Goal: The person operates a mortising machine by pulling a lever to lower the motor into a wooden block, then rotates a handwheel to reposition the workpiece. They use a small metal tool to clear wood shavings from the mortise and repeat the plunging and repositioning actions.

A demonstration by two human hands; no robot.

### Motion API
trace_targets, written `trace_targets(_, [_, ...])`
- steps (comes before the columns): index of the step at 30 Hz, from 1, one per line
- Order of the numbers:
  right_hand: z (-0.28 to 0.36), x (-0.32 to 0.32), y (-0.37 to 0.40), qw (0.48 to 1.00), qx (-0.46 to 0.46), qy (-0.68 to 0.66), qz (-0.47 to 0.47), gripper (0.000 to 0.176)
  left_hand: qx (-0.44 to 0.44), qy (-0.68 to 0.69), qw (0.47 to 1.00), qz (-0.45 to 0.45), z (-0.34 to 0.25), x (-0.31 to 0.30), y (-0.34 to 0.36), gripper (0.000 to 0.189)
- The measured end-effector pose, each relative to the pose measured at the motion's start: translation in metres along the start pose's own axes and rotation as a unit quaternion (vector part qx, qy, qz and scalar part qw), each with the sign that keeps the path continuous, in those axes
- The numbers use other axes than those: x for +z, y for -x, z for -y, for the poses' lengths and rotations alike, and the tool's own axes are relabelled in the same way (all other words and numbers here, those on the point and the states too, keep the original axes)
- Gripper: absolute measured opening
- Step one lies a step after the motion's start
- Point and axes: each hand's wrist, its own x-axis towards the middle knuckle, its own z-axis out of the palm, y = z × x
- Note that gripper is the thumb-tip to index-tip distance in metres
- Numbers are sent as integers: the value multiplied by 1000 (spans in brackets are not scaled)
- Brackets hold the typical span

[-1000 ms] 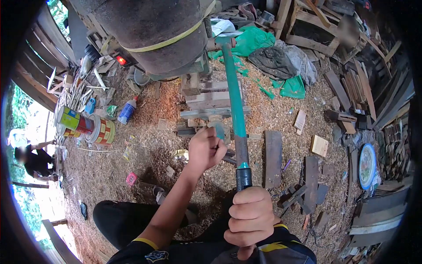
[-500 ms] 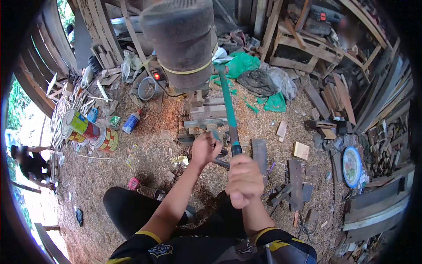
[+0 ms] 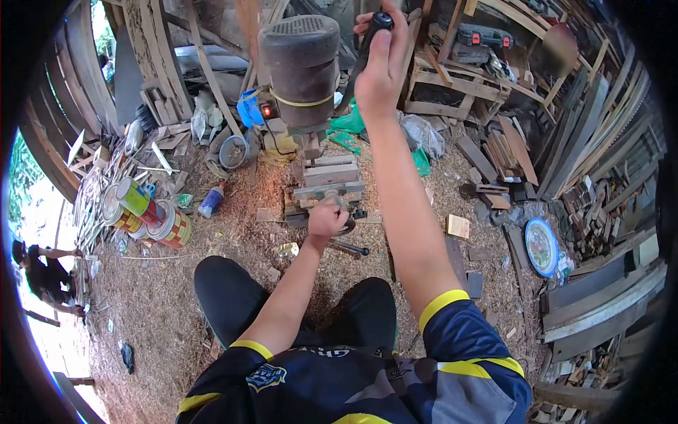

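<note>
In front of me stands a machine with a dark, vented motor housing (image 3: 300, 74). Beneath it, pieces of wood (image 3: 332, 174) sit in a metal vise (image 3: 329, 192). My left hand (image 3: 327, 219) is closed at the vise's front, by a dark curved handwheel (image 3: 346, 227); the exact part it grips is hidden by the fingers. High at the right of the motor, my right hand (image 3: 381, 78) is around the black grip (image 3: 382, 21) of a long lever, thumb along it. Most of the lever is hidden behind the hand and forearm.
Wood shavings cover the ground. Stacked paint cans (image 3: 169, 225) and a blue bottle (image 3: 211, 202) stand left, near a bucket (image 3: 234, 152). A wood block (image 3: 458, 227) and a round patterned tray (image 3: 542, 247) lie right. Another person (image 3: 49, 277) is at the far left.
My right hand has swung the lever up and away, from in front of my chest to beside the motor. My left hand stays at the vise. The view has shifted slightly.
</note>
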Motion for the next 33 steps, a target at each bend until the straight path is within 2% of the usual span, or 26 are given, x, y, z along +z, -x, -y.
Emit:
trace_targets(1, [0,-7,11,994,46,82,63,72,-4,-4,1000,3,-2,-1,1,19])
trace_targets(2, [-7,-12,22,994,46,82,64,72,-7,-9,1000,6,-2,-1,0,20])
trace_targets(4, [-23,-23,45,974,37,201,92,92,-9,-23,1000,3,-1,1,1,20])
trace_targets(5, [-29,-34,54,962,72,205,166,96,-10,-38,999,0,2,3,2,20])
trace_targets(9, [-61,-39,50,951,76,246,169,98,-17,-41,999,7,6,1,1,20])
trace_targets(12, [-90,-39,30,936,136,265,187,90,-11,-34,999,12,6,2,2,20])
trace_targets(18, [-133,-58,59,910,215,254,246,76,-24,-23,999,9,-4,-4,-3,21])
trace_targets(19, [-136,-52,73,935,348,-33,61,77,-33,-35,999,12,-4,-3,-3,21])
trace_targets(20, [-147,-67,86,934,350,-34,62,77,-42,-47,998,14,-3,-2,-4,21])
trace_targets(21, [-159,-90,103,944,323,28,57,85,-44,-48,998,14,-2,0,-4,21])
trace_targets(22, [-167,-105,111,950,295,90,52,95,-12,-45,999,-11,-1,2,-4,21])
trace_targets(23, [-161,-106,114,950,296,88,53,95,20,-42,998,-35,0,1,-6,20])
trace_targets(25, [-136,-109,132,952,284,87,-70,92,15,-32,999,-35,-3,-2,-8,20])
trace_targets(26, [-132,-118,145,952,287,87,-68,92,13,-21,999,-36,-3,-1,-8,20])
trace_targets(28, [-121,-133,178,893,403,135,-145,86,5,-19,999,-34,-2,0,-7,19])
trace_targets(31, [-100,-165,260,861,453,174,-151,81,5,-26,999,-37,0,3,-4,19])
trace_targets(33, [-45,-174,303,831,491,213,-148,76,13,-35,998,-46,-1,-1,-5,19])
